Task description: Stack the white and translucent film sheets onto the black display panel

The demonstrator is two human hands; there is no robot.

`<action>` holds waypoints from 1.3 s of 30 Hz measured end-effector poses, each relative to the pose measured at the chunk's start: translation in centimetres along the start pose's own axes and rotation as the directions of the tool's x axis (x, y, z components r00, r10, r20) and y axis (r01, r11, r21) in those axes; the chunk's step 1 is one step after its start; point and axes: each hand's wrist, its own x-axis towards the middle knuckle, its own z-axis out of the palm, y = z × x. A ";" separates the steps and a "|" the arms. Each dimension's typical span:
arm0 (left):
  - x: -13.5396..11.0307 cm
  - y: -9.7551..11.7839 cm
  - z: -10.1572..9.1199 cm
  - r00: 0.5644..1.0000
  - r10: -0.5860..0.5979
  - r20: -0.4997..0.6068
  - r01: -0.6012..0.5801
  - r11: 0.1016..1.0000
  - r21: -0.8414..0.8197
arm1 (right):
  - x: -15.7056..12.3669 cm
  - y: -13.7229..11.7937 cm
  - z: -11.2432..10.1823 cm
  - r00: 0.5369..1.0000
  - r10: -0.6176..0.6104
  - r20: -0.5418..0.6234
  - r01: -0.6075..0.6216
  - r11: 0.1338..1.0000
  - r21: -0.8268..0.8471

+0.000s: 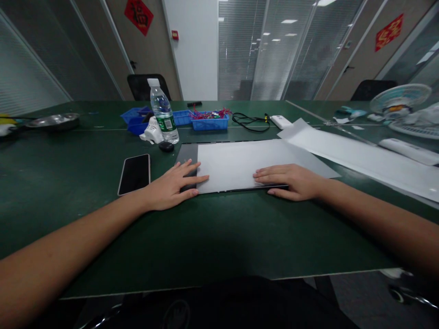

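A white sheet [236, 160] lies over a flat dark panel [187, 153], whose grey left end and thin black front edge show. My left hand [176, 183] rests flat with fingers spread across the panel's left end, fingertips on the sheet's left edge. Toward the sheet's right part, my right hand [290, 180] lies flat, fingers stretched over the paper and thumb at the front edge. Neither hand grips anything. A second, longer white sheet [356, 155] runs off to the right and meets the first sheet's far right corner.
Left of the panel are a phone [135, 173], a black mouse-like object [166, 146] and a water bottle [163, 114]. Behind stand blue trays [210, 123], one with red wires, a black cable [252, 123] and a white box [280, 122]. A fan [401, 100] is far right.
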 end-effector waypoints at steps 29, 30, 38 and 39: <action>0.4 1.1 -0.8 0.944 -0.276 -0.183 0.304 0.941 0.148 | -4.0 5.4 -2.0 0.907 0.414 -0.078 -0.419 0.870 -0.260; 0.5 1.2 -0.9 0.940 -0.292 -0.175 0.319 0.936 0.150 | -4.0 5.5 -2.0 0.907 0.413 -0.077 -0.419 0.871 -0.257; 0.6 2.6 -1.9 0.892 -0.422 -0.160 0.449 0.869 0.210 | -3.6 5.1 -1.8 0.943 0.325 -0.068 -0.332 0.918 -0.218; 0.6 2.7 -2.0 0.888 -0.430 -0.162 0.457 0.862 0.218 | -3.6 5.2 -1.8 0.946 0.319 -0.067 -0.325 0.922 -0.212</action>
